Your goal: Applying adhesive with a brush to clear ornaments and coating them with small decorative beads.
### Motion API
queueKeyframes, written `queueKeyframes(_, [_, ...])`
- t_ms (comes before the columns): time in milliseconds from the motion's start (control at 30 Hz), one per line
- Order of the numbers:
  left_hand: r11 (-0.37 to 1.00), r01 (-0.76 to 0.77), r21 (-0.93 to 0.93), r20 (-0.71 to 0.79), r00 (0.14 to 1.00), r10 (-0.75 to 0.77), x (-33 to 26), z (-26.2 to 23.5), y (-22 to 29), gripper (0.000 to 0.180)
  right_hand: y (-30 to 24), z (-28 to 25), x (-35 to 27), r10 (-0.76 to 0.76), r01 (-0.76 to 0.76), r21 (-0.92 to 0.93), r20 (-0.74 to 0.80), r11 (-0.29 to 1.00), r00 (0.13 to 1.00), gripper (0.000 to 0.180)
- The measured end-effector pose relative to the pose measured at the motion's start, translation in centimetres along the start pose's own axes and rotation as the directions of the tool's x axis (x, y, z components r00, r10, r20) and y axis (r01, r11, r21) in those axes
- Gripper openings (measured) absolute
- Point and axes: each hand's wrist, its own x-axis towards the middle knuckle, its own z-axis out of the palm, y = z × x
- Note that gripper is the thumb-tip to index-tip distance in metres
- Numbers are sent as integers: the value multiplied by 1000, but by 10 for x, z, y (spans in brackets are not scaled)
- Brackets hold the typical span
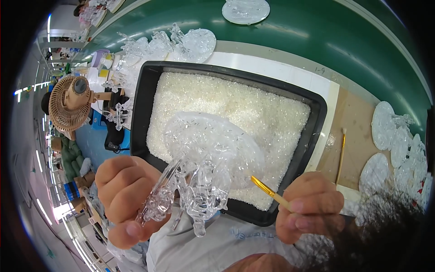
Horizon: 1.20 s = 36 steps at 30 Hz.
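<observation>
My left hand (124,195) is closed around part of a clear, glassy figurine (206,183), held tilted over the near part of a black tray (320,115). The figurine's round translucent base (213,136) faces the tray's middle and carries scattered glittery flecks. White sparkling granules (267,113) fill the tray. Between the fingers and thumb of my right hand (312,206) is a thin paintbrush (267,188) with a gold ferrule and pale handle. Its tip points up and left, near the right edge of the base; whether the two touch, I cannot tell.
Several clear figurines (167,45) stand beyond the tray at the far left, and more (398,145) lie at the right. Another brush (342,154) rests on brown board. A translucent disc (246,11) sits on the green surface (299,31) behind. At the left is a tan fan (68,106).
</observation>
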Motion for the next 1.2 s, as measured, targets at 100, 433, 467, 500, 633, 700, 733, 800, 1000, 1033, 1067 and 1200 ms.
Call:
queueKeyframes(100, [1000, -3, 0, -4, 1000, 3, 1, -2, 2, 18, -1, 0, 0, 42, -43, 23, 18, 999, 999, 32])
queueKeyframes(433, [999, 45, 17, -23, 999, -45, 5, 4, 0, 20, 0, 8, -2, 68, -51, 118, -150, 992, 986, 30])
queueKeyframes(467, [999, 14, 47, -67, 998, -11, 2, 6, -4, 22, 3, 3, -3, 38, -16, 175, -124, 984, 992, 26])
queueKeyframes(500, [999, 18, 50, -68, 998, -15, 2, 8, -7, 22, 6, -2, -1, 40, -19, 177, -119, 984, 992, 26])
queueKeyframes(633, [998, -11, -60, 7, 1000, 12, 3, 0, -11, 23, 5, 10, 0, 62, -54, 128, -59, 990, 996, 24])
queueKeyframes(700, [997, 34, -74, 11, 999, -34, -1, -2, -9, 24, 6, 17, -5, 82, -69, 78, -187, 995, 979, 23])
queueKeyframes(733, [997, 36, -69, 8, 999, -35, -1, -3, -10, 24, 8, 17, -7, 72, -54, 102, -188, 993, 980, 23])
queueKeyframes(800, [970, 7, -242, 61, 998, 7, 0, -1, -15, 18, 5, 13, -9, 60, -39, 108, -191, 993, 980, 23])
queueKeyframes(1000, [952, -50, -303, 209, 971, 117, 10, -11, -21, 43, 0, 13, -3, 54, -51, 39, -69, 998, 996, 18])
queueKeyframes(1033, [952, -50, -302, 204, 972, 116, 10, -10, -22, 43, -3, 14, 0, 76, -77, -29, -32, 997, 997, 17])
queueKeyframes(1067, [948, -57, -312, 183, 976, 119, 9, -6, -23, 44, -4, 13, 1, 99, -99, -107, 1, 989, 995, 16])
queueKeyframes(1200, [965, -32, -259, 115, 991, 64, 10, -3, -18, 33, 0, 14, -7, -21, 3, -132, -134, 991, 991, 15])
